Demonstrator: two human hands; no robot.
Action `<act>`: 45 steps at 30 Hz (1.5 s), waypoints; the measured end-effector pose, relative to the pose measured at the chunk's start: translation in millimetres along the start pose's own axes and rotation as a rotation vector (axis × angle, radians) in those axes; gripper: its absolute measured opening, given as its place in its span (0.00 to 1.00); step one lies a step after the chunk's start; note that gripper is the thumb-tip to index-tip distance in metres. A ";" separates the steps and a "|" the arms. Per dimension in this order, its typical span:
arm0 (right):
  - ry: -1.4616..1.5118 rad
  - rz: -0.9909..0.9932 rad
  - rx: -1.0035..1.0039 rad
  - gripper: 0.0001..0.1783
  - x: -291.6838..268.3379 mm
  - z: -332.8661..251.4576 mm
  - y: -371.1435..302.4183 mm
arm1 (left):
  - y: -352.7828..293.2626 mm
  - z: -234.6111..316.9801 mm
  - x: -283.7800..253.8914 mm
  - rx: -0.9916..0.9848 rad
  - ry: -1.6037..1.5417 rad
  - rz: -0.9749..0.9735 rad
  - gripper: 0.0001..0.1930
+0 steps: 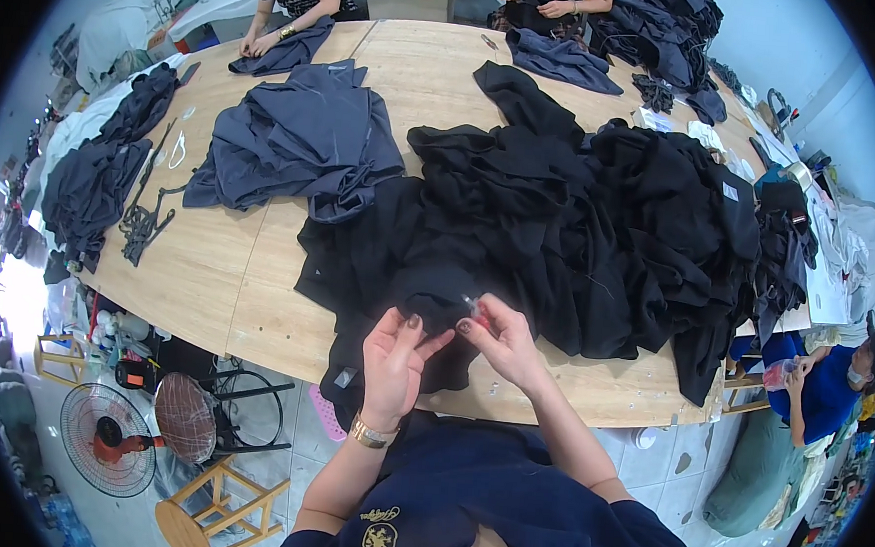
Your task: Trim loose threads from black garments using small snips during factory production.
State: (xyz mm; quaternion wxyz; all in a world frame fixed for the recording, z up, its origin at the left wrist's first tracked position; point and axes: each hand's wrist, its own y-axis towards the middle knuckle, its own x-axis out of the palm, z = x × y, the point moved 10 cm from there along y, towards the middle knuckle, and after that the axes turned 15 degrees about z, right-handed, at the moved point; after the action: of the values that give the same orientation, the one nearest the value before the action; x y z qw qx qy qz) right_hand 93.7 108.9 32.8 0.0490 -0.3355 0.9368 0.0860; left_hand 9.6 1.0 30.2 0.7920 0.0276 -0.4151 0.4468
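Much black cloth (519,248) lies heaped on table (197,279), reaching near edge. Left hand (392,366): thumb and fingers pinched on cloth at near end. Right hand (506,346), just beside: fingers closed round small red tool (485,321), tip pointing far. Grey cloth (300,140) farther left; fan (109,441) near left, beside table.

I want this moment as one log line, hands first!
left hand: touching crumpled black cloth | right hand: holding small red tool | farther left: crumpled blue-grey cloth garment on pale wooden table
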 end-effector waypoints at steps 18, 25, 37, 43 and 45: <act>0.550 -0.060 0.505 0.08 25.5 -1.7 -0.4 | -5.1 -1.0 -6.8 0.200 0.020 0.002 0.14; 0.087 0.035 -0.025 0.08 18.3 -46.2 1.9 | -8.1 6.2 5.7 0.386 0.393 -0.132 0.11; -0.033 0.159 -0.059 0.12 -13.7 -24.7 -14.9 | 1.2 -14.3 -3.7 -0.198 -0.166 -0.075 0.04; -0.486 0.174 -0.503 0.18 -4.7 -54.0 -25.9 | 0.4 -13.9 -7.2 -0.164 -0.185 -0.084 0.04; -0.552 0.177 -0.536 0.18 -2.8 -54.8 -26.2 | -0.5 -13.9 -5.9 -0.149 -0.175 -0.085 0.04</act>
State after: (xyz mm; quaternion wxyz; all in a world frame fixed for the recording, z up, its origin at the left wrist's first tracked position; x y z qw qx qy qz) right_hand 110.6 80.1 83.6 0.2021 -0.2187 0.8582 0.4182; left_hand 17.3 2.4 17.3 0.7708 0.0253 -0.5133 0.3766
